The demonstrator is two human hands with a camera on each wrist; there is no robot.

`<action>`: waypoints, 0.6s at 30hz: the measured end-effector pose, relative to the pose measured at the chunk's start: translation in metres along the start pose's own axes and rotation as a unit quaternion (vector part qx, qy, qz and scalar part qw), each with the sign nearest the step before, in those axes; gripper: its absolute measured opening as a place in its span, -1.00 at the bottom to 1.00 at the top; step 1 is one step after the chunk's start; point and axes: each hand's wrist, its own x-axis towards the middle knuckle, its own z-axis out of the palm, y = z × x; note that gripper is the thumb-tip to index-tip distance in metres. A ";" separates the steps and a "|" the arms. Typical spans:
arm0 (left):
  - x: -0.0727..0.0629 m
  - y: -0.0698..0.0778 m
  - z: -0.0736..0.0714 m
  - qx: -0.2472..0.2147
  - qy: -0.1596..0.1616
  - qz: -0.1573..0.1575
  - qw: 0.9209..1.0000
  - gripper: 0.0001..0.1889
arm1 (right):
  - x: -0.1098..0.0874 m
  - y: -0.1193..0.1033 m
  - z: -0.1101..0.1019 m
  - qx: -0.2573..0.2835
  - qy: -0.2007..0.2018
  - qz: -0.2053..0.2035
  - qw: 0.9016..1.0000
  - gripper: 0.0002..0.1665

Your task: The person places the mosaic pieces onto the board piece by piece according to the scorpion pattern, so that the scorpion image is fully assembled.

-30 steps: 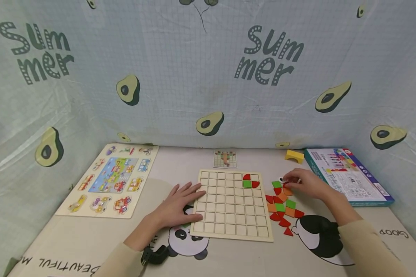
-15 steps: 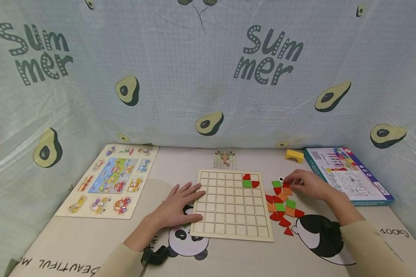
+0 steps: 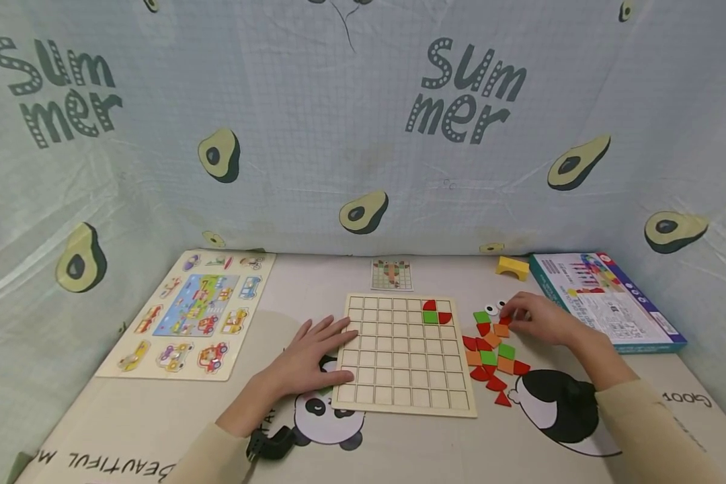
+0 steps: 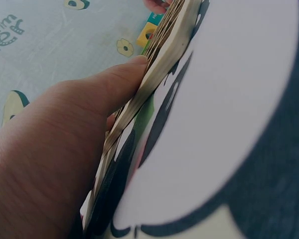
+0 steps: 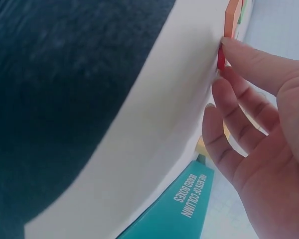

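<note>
My left hand (image 3: pixel 311 357) rests with spread fingers on the left edge of a wooden grid board (image 3: pixel 393 370). The left wrist view shows its thumb (image 4: pixel 114 84) lying over the board's rim. On the board's upper right sit red quarter-round tiles (image 3: pixel 444 318) and a green square tile (image 3: pixel 430 317). To the right of the board my right hand (image 3: pixel 541 319) pinches a red tile (image 5: pixel 221 57) between thumb and fingertips, low at the table. An orange tile (image 5: pixel 232 17) lies beside it. Two round eye-like pieces (image 3: pixel 490 309) are near the fingertips.
Loose red, orange and green tiles (image 3: pixel 489 357) lie right of the board. Behind it is a small pattern card (image 3: pixel 391 275). A yellow arch block (image 3: pixel 512 267) and a flat box (image 3: pixel 611 302) stand back right; a picture puzzle (image 3: pixel 187 316) lies left.
My right hand has shifted slightly right, and the red tile at its fingertips with it; a second eye-like piece now shows. The left hand has stayed on the board.
</note>
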 end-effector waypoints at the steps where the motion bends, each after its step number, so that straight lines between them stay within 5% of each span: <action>1: 0.000 0.000 0.000 0.000 0.000 0.000 1.000 -0.19 | 0.000 0.000 0.000 0.000 -0.001 0.003 1.000 -0.77; 18: 0.000 0.000 0.000 -0.001 0.000 0.001 1.000 -0.19 | 0.000 -0.001 -0.002 -0.022 0.004 0.037 0.999 -0.74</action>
